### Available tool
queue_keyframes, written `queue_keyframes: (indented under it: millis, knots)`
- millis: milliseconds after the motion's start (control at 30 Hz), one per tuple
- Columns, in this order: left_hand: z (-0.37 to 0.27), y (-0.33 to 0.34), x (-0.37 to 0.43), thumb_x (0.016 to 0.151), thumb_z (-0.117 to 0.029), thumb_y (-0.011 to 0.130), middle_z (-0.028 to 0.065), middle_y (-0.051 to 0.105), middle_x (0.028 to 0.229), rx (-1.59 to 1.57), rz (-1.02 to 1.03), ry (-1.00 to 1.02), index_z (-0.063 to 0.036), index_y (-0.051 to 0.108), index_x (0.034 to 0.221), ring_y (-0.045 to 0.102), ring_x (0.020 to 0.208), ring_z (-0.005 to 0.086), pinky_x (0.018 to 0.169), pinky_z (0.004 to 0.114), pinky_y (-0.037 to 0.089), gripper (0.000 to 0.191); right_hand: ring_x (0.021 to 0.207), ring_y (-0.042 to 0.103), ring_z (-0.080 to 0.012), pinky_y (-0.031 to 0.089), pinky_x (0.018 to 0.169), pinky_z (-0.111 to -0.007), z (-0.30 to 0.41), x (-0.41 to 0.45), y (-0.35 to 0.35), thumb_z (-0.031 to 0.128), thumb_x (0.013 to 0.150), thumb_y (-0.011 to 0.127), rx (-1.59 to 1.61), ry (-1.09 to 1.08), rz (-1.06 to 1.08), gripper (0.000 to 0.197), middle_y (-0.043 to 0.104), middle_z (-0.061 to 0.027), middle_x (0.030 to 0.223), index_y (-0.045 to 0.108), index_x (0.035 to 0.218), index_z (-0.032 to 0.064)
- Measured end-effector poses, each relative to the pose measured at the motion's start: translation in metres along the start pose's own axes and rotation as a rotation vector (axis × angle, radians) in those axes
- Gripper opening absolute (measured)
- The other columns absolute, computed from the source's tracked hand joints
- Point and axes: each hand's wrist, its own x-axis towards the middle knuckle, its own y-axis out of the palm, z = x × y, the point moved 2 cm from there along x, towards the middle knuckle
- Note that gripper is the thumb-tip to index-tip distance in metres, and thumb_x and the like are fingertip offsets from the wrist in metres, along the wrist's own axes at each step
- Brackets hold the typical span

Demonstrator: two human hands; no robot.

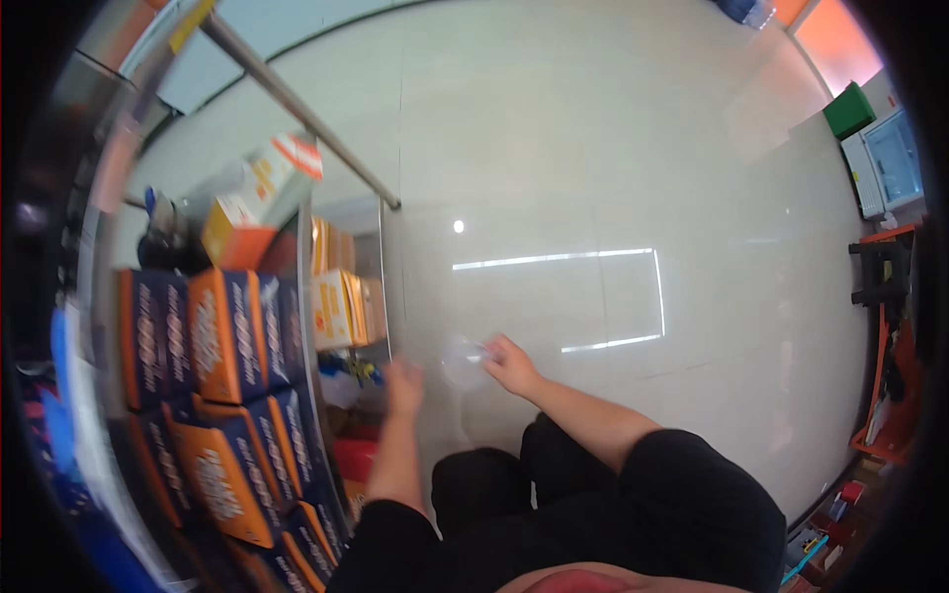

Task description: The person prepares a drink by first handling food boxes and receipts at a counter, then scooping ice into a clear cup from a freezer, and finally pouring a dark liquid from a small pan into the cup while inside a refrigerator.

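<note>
Between thumb and fingers, my right hand (511, 365) grips the edge of a thin, clear round plastic piece (465, 363). It looks like a lid or a disc, but blur hides its exact kind. A faint pale strip seems to trail below it. My left hand (404, 378) is blurred beside the lower shelf, near a tangle of blue and yellow packaging (359, 367). Whether its fingers hold anything cannot be made out. Both hands are over the glossy tiled floor, in front of my knees.
Stacked navy-and-orange printed boxes (222, 333) fill the metal shelf (305, 222) at left. Yellow-and-white cartons (337, 307) stand one level lower. A metal post (296, 107) juts out at upper left. A black stool (881, 273) and a glass-fronted fridge (890, 163) stand far right.
</note>
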Motion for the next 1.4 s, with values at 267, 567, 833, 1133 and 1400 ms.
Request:
queue_keyframes:
  millis: [267, 567, 833, 1133, 1400]
  knots:
    - [-0.379, -0.047, -0.14, 0.061, -0.036, 0.076, 0.022, 0.037, 0.127, 0.099, 0.708, 0.745, -0.003, 0.023, 0.131, 0.035, 0.12, 0.0355, 0.099, 0.039, 0.03, 0.094, 0.045, 0.048, -0.0132, 0.041, 0.042, -0.027, 0.133, -0.155, -0.206, 0.007, 0.08, 0.05, 0.571, 0.555, -0.116, 0.009, 0.06, -0.0174, 0.085, 0.041, 0.08, 0.0048]
    - [-0.545, -0.153, 0.005, 0.062, -0.03, 0.078, 0.0166, 0.05, 0.112, -0.396, 0.915, 0.653, -0.0028, 0.026, 0.13, 0.049, 0.107, 0.0276, 0.091, 0.036, 0.039, 0.09, 0.061, 0.054, -0.0143, 0.048, 0.058, -0.028, 0.366, -0.035, -0.266, 0.013, 0.087, 0.051, 0.599, 0.229, -0.032, 0.013, 0.058, -0.0162, 0.101, 0.041, 0.092, 0.0063]
    - [-0.646, -0.2, 0.24, 0.058, -0.035, 0.079, 0.0167, 0.051, 0.112, -0.293, 0.424, 0.513, -0.0006, 0.03, 0.125, 0.05, 0.107, 0.0293, 0.089, 0.037, 0.041, 0.09, 0.093, 0.056, -0.027, 0.044, 0.081, -0.036, 0.422, 0.16, -0.334, 0.032, 0.083, 0.054, -0.574, -0.025, -0.162, 0.044, 0.053, -0.0167, 0.108, 0.046, 0.114, 0.0019]
    - [-0.797, -0.288, 0.474, 0.058, -0.034, 0.077, 0.017, 0.053, 0.112, -0.049, 0.227, 0.766, -0.0025, 0.035, 0.124, 0.051, 0.106, 0.029, 0.087, 0.036, 0.041, 0.084, 0.098, 0.054, -0.0345, 0.042, 0.084, -0.042, 0.235, 0.158, -0.544, 0.03, 0.076, 0.056, -0.537, 1.039, -0.54, 0.032, 0.057, -0.0199, 0.102, 0.06, 0.092, 0.0028]
    - [-0.682, -0.297, 0.586, 0.057, -0.043, 0.075, 0.0175, 0.054, 0.112, 0.144, 0.15, 0.186, -0.0033, 0.037, 0.122, 0.052, 0.104, 0.0302, 0.086, 0.038, 0.043, 0.085, 0.1, 0.052, -0.0331, 0.041, 0.087, -0.041, 0.454, 0.542, -0.645, 0.032, 0.079, 0.052, -1.177, 0.258, -0.035, 0.034, 0.056, -0.0185, 0.105, 0.058, 0.097, 0.0034]
